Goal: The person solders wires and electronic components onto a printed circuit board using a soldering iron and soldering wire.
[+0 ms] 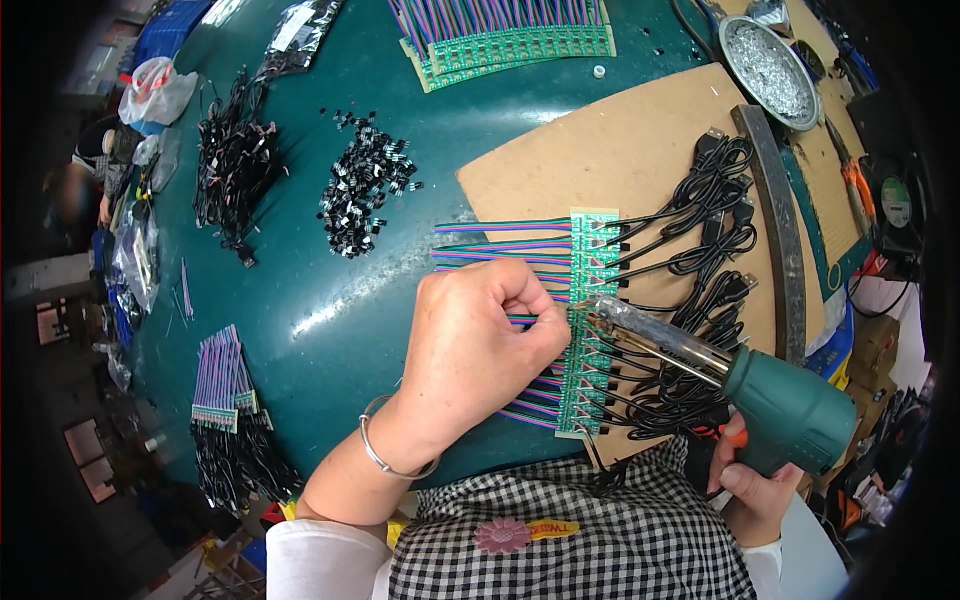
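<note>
My right hand grips a green soldering gun by its handle, a finger near the orange trigger. Its metal barrel points left, and the tip meets the middle of a long green circuit board panel. At the panel's left edge, right by that tip, my left hand is closed in a pinch; what sits between the fingertips is too small to make out. Flat multicoloured ribbon wires run left from the panel, partly under my left hand. Black coiled cables with USB plugs extend from its right side.
Beneath the panel lies a brown board, with a dark metal bar along its right. Small black connectors and black cables are heaped left. Wired panels lie at the back, a metal bowl back right, finished-looking bundles front left.
</note>
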{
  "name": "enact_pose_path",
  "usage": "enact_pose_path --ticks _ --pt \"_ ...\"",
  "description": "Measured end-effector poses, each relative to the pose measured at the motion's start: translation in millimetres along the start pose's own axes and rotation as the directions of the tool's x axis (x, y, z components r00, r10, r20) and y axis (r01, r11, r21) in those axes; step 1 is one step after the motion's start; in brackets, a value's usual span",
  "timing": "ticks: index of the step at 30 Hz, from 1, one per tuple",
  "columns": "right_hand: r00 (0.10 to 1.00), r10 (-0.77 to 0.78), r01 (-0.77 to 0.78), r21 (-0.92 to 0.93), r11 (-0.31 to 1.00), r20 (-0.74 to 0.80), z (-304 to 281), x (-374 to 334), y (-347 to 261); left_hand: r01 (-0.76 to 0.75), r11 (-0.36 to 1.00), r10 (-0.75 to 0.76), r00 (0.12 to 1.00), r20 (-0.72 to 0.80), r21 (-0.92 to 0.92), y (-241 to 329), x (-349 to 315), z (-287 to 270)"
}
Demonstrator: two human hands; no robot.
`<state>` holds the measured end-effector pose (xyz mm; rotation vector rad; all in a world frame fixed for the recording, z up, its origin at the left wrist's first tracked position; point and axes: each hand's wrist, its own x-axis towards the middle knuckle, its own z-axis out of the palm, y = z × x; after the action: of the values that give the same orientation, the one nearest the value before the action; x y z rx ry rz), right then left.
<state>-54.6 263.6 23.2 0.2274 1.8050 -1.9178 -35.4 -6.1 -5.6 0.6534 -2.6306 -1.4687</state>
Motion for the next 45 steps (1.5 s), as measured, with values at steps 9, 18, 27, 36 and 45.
enact_pose_path --ticks 9,18,27,36,45 --pt "0.997 0.067 -0.068 0.044 0.997 0.028 1.0 3.2 -11.2 0.022 0.999 -0.023 0.999 0.026 0.038 3.5 0.7 -1.2" --pt "0.991 -0.081 0.063 0.162 0.985 0.104 -8.7 10.4 -7.8 0.030 0.999 -0.030 0.999 0.011 0.013 2.1 0.1 -2.7" --pt "0.915 -0.359 0.269 0.384 0.883 0.184 -35.3 44.5 -19.4 0.015 0.999 -0.016 1.000 0.010 0.037 12.3 3.3 -0.8" --pt "0.801 -0.598 0.560 0.401 0.725 -0.038 -56.9 82.4 -58.1 0.061 0.998 -0.061 0.998 -0.011 0.011 6.0 -3.6 -0.7" --pt "0.820 -0.538 0.549 0.002 0.836 -0.194 -34.7 125.8 -57.0 0.007 0.997 -0.004 1.000 -0.031 0.078 3.0 -5.5 -2.7"
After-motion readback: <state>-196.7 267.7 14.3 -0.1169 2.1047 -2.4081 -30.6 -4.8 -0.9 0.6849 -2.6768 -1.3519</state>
